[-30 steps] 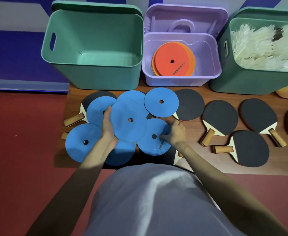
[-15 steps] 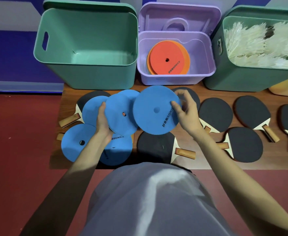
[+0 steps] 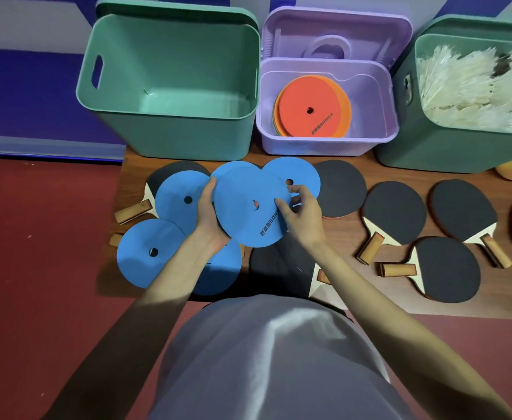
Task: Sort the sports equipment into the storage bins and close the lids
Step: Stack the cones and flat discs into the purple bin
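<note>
Holding a flat blue foam disc with a centre hole (image 3: 248,207) between both hands, we have brought it left since half a second ago. Our left hand (image 3: 207,219) grips its left edge; our right hand (image 3: 301,212) pinches its right edge. Behind, the lilac plastic bin (image 3: 327,144) stands open, orange discs (image 3: 310,107) inside.

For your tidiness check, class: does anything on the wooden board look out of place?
Yes. The flat blue discs overlap in a loose heap, covering a black-faced table tennis paddle, unlike the orange discs stacked in the lilac plastic bin.
</note>
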{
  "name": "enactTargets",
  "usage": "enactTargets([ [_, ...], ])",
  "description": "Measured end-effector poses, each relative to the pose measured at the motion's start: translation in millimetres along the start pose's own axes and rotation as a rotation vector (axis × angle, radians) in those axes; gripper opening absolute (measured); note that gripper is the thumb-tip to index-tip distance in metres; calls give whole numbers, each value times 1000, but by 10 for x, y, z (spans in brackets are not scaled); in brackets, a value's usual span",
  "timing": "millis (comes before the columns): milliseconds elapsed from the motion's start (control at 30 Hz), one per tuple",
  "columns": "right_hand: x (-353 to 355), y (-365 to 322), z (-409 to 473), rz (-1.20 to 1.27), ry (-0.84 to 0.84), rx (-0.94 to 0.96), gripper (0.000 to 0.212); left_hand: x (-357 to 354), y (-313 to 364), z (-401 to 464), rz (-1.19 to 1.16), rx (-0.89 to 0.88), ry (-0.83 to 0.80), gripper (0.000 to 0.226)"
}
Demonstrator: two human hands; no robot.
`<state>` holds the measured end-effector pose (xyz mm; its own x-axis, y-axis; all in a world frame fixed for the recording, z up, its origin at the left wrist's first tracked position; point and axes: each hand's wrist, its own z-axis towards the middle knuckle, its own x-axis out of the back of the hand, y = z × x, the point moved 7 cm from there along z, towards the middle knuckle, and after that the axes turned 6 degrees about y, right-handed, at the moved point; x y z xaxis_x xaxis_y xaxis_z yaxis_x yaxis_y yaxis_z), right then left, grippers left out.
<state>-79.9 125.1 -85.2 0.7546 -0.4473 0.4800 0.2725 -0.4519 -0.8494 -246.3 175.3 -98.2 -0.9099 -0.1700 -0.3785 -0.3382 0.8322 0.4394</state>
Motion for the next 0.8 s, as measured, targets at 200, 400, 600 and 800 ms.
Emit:
enactTargets([
  [200,50,106,116,-94,30,-12,33,-99,-21,24,57,-17,3,54],
  [400,42,265,313,-196,-5,-23,36,-140,35,134,136,-91,62,49],
  [600,198,591,701,-386,-9,-202,62,-87,213,252,139,-152,116,38],
  [800,150,537,1089,-366,-61,-222,70,-52,313,306,128,-167,142,39],
])
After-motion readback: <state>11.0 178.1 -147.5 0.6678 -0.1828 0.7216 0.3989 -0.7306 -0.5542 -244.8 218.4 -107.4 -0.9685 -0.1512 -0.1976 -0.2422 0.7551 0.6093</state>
